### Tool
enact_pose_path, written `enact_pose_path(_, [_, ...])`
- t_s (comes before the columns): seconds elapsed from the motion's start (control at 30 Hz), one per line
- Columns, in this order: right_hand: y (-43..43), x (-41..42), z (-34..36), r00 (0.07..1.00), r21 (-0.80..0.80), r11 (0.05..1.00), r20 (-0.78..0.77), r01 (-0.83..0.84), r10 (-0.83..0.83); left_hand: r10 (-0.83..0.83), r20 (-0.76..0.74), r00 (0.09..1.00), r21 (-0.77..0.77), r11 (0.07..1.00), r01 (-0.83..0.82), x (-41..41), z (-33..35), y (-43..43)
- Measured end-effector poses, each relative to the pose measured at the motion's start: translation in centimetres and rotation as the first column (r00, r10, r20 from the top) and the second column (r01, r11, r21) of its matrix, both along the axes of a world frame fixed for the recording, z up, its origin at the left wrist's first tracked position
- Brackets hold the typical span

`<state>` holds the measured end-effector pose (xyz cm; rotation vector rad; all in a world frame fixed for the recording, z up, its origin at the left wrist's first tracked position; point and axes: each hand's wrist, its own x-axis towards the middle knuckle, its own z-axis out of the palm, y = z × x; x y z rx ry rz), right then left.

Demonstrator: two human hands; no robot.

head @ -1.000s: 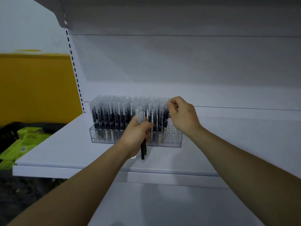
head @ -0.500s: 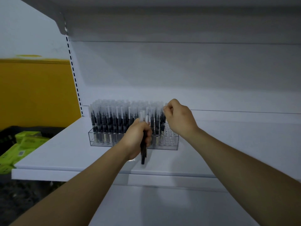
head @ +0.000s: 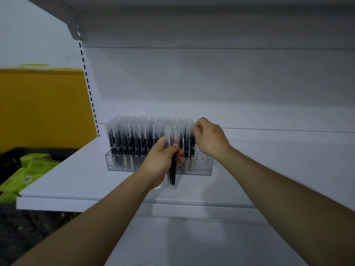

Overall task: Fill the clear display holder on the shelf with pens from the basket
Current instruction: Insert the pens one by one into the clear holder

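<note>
The left hand (head: 163, 162) is curled round a bundle of pens (head: 173, 175), held upright with the caps up. Hand and bundle stand in front of the clear display holder (head: 208, 170) and hide its middle rows. Just right of that grip, the right hand (head: 209, 141) pinches the cap of a pen (head: 192, 130) at the right edge of the standing rows. Bare sockets (head: 201, 160) show below this pinch. The holder rests on the white shelf (head: 76, 181). Far left of both grips, below shelf level, is a dark basket (head: 57, 152) with green packs (head: 32, 166).

basket (head: 11, 160) cropped left, held pens (head: 172, 175) maybe three, blurred
</note>
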<state>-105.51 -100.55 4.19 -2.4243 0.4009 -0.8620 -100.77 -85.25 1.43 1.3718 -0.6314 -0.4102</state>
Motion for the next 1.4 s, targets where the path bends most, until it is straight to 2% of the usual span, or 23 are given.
enact_pose_path(0.2, [0.0, 0.1, -0.6, 0.999, 0.069, 0.997, 0.01, 0.041, -0.042, -0.029, 0.0, 1.0, -0.013, 1.0, 0.029, 0.1, -0.3, 0.2])
enact_pose_path(0.33, [0.5, -0.5, -0.1, 0.989, 0.074, 0.996, 0.14, 0.046, -0.056, -0.021, 0.05, 0.999, 0.008, 1.0, 0.021, -0.1, -0.2, 0.2])
enact_pose_path(0.43, [1.4, -1.3, 0.6, 0.965, 0.041, 0.999, 0.263, 0.0, -0.011, -0.022, 0.058, 0.998, -0.001, 1.0, 0.022, -0.4, 0.1, 0.1])
enact_pose_path(0.53, [2.2, -1.9, 0.9, 0.975, 0.064, 0.993, 0.205, -0.099, 0.084, -0.032, 0.061, 0.998, -0.033, 0.999, 0.034, -0.6, 0.3, -0.1])
enact_pose_path(0.67, [2.5, -2.0, 0.9, 0.975, 0.186, 0.969, 0.182, -0.165, 0.131, -0.061, 0.033, 0.998, -0.047, 0.997, 0.062, -0.8, 0.5, -0.2])
enact_pose_path(0.77, [2.1, -1.8, 1.7, 0.96, 0.341, 0.926, 0.27, -0.163, 0.069, 0.023, -0.003, 1.0, -0.021, 1.0, -0.023, -0.3, 0.3, -0.1])
enact_pose_path(0.83, [1.5, -1.8, 2.6, 0.938, 0.385, 0.91, 0.345, -0.155, 0.013, 0.098, -0.01, 0.995, -0.006, 0.995, -0.098, 0.3, 0.0, 0.2])
enact_pose_path(0.93, [0.6, -2.0, 3.1, 0.931, 0.298, 0.95, 0.363, -0.096, -0.02, 0.133, 0.001, 0.991, 0.006, 0.991, -0.133, 0.8, -0.1, 0.8])
enact_pose_path(1.03, [0.1, -1.8, 2.4, 0.949, 0.203, 0.978, 0.315, -0.049, -0.018, 0.089, 0.007, 0.996, 0.027, 0.996, -0.09, 0.4, -0.1, 0.9])
enact_pose_path(1.23, [-0.1, -1.6, 2.2, 0.959, 0.157, 0.987, 0.285, -0.036, -0.01, 0.05, -0.001, 0.999, 0.048, 0.998, -0.05, 0.1, 0.0, 0.3])
enact_pose_path(1.4, [0.6, -1.1, 0.1, 0.986, 0.132, 0.991, 0.167, -0.026, 0.003, 0.046, -0.027, 0.999, 0.072, 0.996, -0.044, 0.1, -0.2, -0.1])
